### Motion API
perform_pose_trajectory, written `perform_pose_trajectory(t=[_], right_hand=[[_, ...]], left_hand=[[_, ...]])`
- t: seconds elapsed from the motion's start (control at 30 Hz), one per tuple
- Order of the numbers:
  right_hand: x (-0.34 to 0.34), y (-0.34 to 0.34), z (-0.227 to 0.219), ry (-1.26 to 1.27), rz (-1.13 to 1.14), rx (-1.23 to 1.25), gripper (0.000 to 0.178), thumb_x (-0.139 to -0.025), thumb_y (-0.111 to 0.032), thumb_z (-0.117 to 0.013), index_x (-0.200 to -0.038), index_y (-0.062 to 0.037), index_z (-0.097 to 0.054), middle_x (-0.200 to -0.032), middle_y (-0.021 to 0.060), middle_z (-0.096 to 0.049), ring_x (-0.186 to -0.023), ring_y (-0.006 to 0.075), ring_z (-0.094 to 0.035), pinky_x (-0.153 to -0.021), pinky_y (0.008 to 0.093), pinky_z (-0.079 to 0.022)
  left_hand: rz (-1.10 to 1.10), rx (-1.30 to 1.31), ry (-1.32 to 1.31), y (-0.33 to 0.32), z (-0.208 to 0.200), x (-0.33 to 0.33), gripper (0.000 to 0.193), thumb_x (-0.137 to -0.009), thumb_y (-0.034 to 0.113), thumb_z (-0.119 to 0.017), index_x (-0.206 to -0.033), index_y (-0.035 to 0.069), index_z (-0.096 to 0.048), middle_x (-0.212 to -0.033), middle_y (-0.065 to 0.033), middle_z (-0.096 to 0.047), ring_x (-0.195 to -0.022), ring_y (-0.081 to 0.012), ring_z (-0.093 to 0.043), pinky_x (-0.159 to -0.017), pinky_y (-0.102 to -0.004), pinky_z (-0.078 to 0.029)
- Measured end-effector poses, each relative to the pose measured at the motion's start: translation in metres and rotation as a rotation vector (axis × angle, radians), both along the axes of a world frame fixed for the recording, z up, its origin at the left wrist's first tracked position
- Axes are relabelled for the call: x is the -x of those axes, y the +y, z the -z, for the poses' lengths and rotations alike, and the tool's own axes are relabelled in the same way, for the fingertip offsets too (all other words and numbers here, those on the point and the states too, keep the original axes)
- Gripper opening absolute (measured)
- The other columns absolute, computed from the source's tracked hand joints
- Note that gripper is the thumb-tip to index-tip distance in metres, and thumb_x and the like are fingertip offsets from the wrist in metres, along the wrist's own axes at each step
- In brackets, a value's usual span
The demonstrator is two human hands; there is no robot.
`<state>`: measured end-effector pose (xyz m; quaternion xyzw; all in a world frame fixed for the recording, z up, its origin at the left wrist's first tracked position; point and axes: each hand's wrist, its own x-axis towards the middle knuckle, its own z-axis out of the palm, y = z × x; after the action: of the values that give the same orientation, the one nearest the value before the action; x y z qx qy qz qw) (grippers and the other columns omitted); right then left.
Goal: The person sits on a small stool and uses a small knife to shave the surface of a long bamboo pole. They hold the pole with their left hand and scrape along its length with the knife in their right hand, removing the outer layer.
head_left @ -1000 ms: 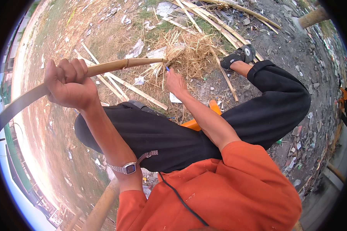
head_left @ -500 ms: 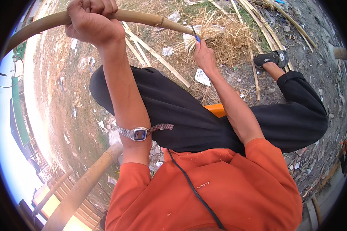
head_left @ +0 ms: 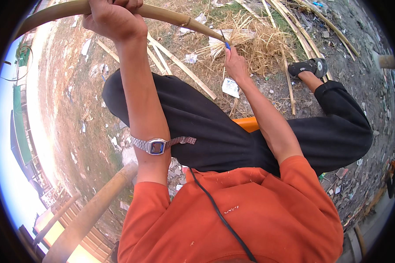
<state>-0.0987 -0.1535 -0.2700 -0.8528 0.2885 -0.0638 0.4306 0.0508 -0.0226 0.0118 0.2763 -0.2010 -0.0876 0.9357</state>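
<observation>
A long bamboo pole [head_left: 171, 16] slopes across the top of the view, its far end down near a heap of straw-coloured shavings [head_left: 267, 48]. My left hand [head_left: 117, 21] is closed around the pole, with the fingertips partly cut off by the upper edge. In my right hand [head_left: 236, 65] is a knife [head_left: 227, 45] with a blue handle and a thin dark blade. The blade lies at the pole's far end; whether it bites into the bamboo I cannot tell. A pale, ribbed sheet [head_left: 218, 46] shows under the pole's end.
Several bamboo strips [head_left: 296, 26] lie at the far right, near my shod foot [head_left: 309, 68]. More strips [head_left: 182, 65] rest beyond my left knee. Something orange [head_left: 246, 124] shows between my legs. A thick pole [head_left: 92, 210] stands at the lower left. Paper scraps and rubble litter the ground.
My left hand and the pole have shifted slightly right and upward. The right hand with the knife has moved a little to the right, still at the pole's end.
</observation>
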Motion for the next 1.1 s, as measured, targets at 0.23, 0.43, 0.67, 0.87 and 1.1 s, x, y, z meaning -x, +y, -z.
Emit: perform_pose_trajectory(t=[0.23,0.43,0.67,0.87,1.1], right_hand=[[0.002,-0.005,-0.026,0.082,-0.010,-0.075,0.034,-0.097,-0.034,-0.031,-0.104,-0.0038,-0.047,-0.084,0.0306,-0.060,-0.080,0.0497,-0.058,-0.072,0.0563,-0.045],[-0.010,-0.006,-0.006,0.124,0.010,-0.045,0.036,-0.097,-0.034,-0.032,-0.106,-0.0030,-0.047,-0.083,0.0293,-0.061,-0.081,0.0486,-0.059,-0.073,0.0560,-0.045],[0.010,-0.025,0.039,0.288,0.034,0.049,0.037,-0.097,-0.034,-0.032,-0.103,-0.0022,-0.050,-0.089,0.0289,-0.061,-0.084,0.0457,-0.060,-0.074,0.0535,-0.047],[0.006,-0.009,0.013,0.167,-0.033,0.014,0.038,-0.097,-0.035,-0.032,-0.106,-0.0026,-0.050,-0.090,0.0276,-0.062,-0.086,0.0461,-0.060,-0.075,0.0540,-0.047],[0.005,-0.023,0.027,0.303,0.001,0.006,0.035,-0.097,-0.034,-0.033,-0.107,-0.0038,-0.049,-0.089,0.0278,-0.062,-0.088,0.0455,-0.060,-0.077,0.0520,-0.047]], left_hand=[[-0.451,-0.447,-0.240,-0.014,-0.009,0.027,0.043,-0.084,0.017,-0.049,-0.057,0.019,-0.016,-0.047,0.0029,-0.015,-0.040,-0.0097,-0.015,-0.042,-0.0289,-0.017],[-0.489,-0.459,-0.223,-0.018,-0.010,0.026,0.042,-0.084,0.017,-0.049,-0.057,0.018,-0.017,-0.048,0.0035,-0.014,-0.040,-0.0093,-0.014,-0.043,-0.0280,-0.017],[-0.433,-0.439,-0.228,-0.025,-0.011,0.031,0.043,-0.085,0.017,-0.048,-0.055,0.019,-0.016,-0.047,0.0036,-0.014,-0.039,-0.0092,-0.014,-0.042,-0.0282,-0.016],[-0.438,-0.459,-0.237,-0.017,-0.009,0.028,0.044,-0.085,0.018,-0.048,-0.055,0.019,-0.017,-0.047,0.0036,-0.013,-0.039,-0.0093,-0.013,-0.042,-0.0283,-0.015],[-0.436,-0.452,-0.230,-0.017,-0.009,0.032,0.045,-0.085,0.018,-0.049,-0.055,0.018,-0.015,-0.048,0.0034,-0.013,-0.041,-0.0100,-0.011,-0.043,-0.0287,-0.015]])
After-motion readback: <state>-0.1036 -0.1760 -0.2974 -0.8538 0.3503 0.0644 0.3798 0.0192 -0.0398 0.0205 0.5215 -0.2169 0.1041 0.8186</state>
